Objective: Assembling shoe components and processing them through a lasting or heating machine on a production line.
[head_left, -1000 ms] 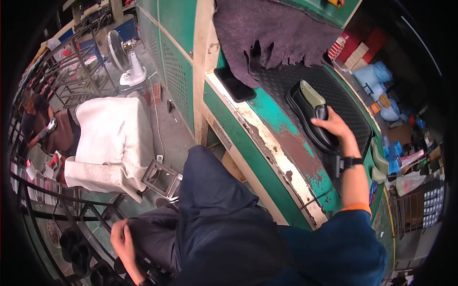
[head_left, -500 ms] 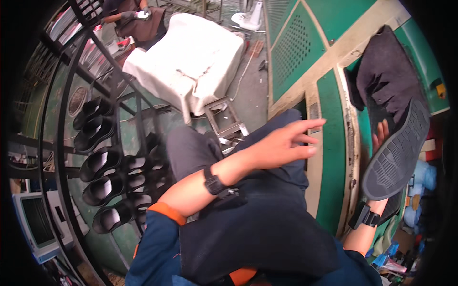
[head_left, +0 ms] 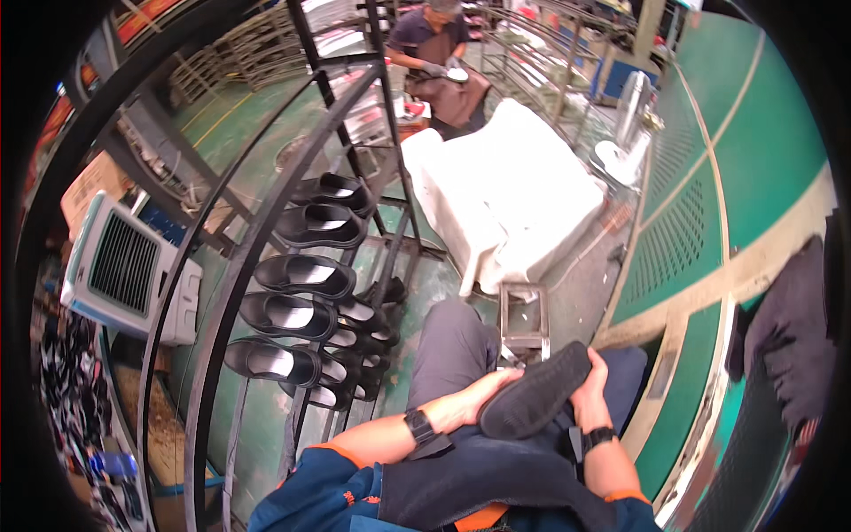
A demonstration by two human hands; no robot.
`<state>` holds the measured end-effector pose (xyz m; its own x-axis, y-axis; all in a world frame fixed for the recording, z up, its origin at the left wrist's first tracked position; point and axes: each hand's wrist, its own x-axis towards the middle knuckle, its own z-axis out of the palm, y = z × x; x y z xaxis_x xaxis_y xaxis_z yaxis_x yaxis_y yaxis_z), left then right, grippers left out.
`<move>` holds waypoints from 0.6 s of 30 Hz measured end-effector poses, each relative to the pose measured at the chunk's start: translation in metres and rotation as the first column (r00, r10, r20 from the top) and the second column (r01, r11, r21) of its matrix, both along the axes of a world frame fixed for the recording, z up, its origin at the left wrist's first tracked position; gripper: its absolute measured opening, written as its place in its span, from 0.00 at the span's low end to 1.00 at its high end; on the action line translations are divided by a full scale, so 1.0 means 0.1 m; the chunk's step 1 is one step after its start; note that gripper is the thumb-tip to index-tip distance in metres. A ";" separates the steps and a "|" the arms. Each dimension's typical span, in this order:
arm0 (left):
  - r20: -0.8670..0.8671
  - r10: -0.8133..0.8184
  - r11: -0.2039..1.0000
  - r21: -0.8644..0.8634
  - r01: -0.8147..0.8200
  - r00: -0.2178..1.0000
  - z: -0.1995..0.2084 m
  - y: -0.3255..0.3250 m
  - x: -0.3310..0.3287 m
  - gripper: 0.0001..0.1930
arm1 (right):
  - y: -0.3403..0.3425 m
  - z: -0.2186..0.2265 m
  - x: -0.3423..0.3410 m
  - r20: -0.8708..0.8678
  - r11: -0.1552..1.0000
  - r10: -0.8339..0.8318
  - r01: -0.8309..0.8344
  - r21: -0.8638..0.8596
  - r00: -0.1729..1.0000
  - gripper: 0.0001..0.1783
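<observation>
Clasping a black shoe [head_left: 534,390], both hands' grips wrap its ends.

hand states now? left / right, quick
Left hand: on the near end of the black shoe, fingers under it, supporting it.
Right hand: wrapped around the shoe's far end, sole facing up.

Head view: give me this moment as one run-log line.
left hand: on black shoe's heel end | right hand: gripping its toe end | shoe: over lap, sole up | rack: black shoes, person's left
</observation>
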<state>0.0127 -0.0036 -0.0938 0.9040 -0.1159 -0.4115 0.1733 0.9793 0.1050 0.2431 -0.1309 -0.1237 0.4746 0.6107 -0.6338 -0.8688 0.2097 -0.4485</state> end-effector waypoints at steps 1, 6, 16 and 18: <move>-0.020 0.001 0.994 0.110 0.001 1.000 0.04 -0.01 -0.07 0.27 | 0.01 0.05 -0.04 -0.020 0.999 0.032 -0.031 0.041 0.999 0.22; -0.275 -0.076 0.868 0.455 0.200 0.958 0.39 0.28 0.14 0.37 | 0.36 0.28 -0.02 0.047 0.963 0.254 -0.257 0.079 0.966 0.22; -0.233 0.152 0.721 0.691 0.054 0.960 -0.36 0.55 1.56 0.22 | 0.57 -0.23 0.17 0.503 0.910 0.311 -0.406 0.087 0.807 0.27; -0.252 0.120 0.817 0.575 0.048 0.960 -0.21 0.52 1.49 0.21 | 0.52 -0.12 0.08 0.510 0.889 0.280 -0.421 0.182 0.813 0.28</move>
